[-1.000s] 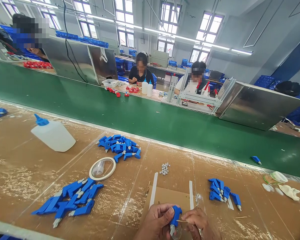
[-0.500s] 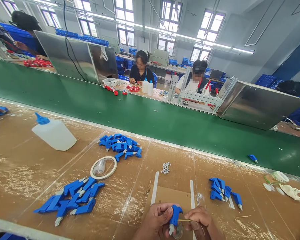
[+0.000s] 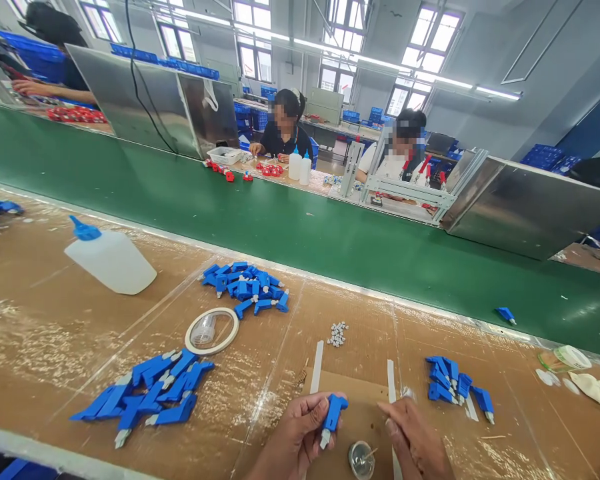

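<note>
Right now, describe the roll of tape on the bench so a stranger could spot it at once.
Start at the green conveyor belt and come down onto the brown workbench. Between the two piles of blue plastic parts lies the tape roll, flat on its side. It is the only pale ring there, with a small clear cup inside it.

A white squeeze bottle (image 3: 111, 259) with a blue cap lies on its side on the brown workbench (image 3: 45, 333). Right of the bottle sits a tape ring (image 3: 212, 331), with one heap of blue parts (image 3: 247, 288) beyond it and another heap (image 3: 147, 398) nearer. Behind the bottle runs a green conveyor belt (image 3: 290, 233); two seated people work beyond it.
</note>
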Motion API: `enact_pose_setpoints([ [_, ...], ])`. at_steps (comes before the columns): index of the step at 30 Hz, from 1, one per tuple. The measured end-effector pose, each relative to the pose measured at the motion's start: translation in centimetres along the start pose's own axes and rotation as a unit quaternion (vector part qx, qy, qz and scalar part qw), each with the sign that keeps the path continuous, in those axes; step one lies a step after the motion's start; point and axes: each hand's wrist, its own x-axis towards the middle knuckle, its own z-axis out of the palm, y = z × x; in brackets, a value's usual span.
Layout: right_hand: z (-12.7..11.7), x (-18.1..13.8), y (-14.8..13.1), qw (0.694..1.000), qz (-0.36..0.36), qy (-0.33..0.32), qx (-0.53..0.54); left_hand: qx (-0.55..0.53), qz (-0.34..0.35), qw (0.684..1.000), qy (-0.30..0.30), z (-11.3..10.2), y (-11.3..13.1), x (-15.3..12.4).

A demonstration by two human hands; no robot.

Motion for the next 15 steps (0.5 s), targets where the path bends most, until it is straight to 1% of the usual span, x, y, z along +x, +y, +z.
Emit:
enact_pose_setpoints([
  [2,0.1,2.4,0.9,0.999,0.017,0.008,-0.030,-0.007,-0.003,1.000,-0.010,-0.5,-0.1,0.3],
  [3,0.4,3.8,1.5,0.999,0.017,0.000,-0.045,-0.010,-0.004,1.000,-0.017,-0.7,-0.2,0.5],
  [6,2.1,8.0,2.9,0.996,-0.002,-0.047,-0.071,-0.009,0.001,1.000,-0.026,-1.2,-0.5,1.1],
  [8,3.3,10.0,3.6,0.994,-0.023,-0.067,-0.079,0.000,0.005,1.000,-0.030,-1.3,-0.6,1.3],
  [12,4.7,11.9,4.1,0.988,-0.049,-0.106,-0.099,0.014,0.007,0.999,-0.046,-1.3,-0.6,1.5],
  [15,5.1,12.4,4.2,0.985,-0.042,-0.128,-0.108,0.019,0.013,0.998,-0.053,-1.4,-0.7,1.5],
])
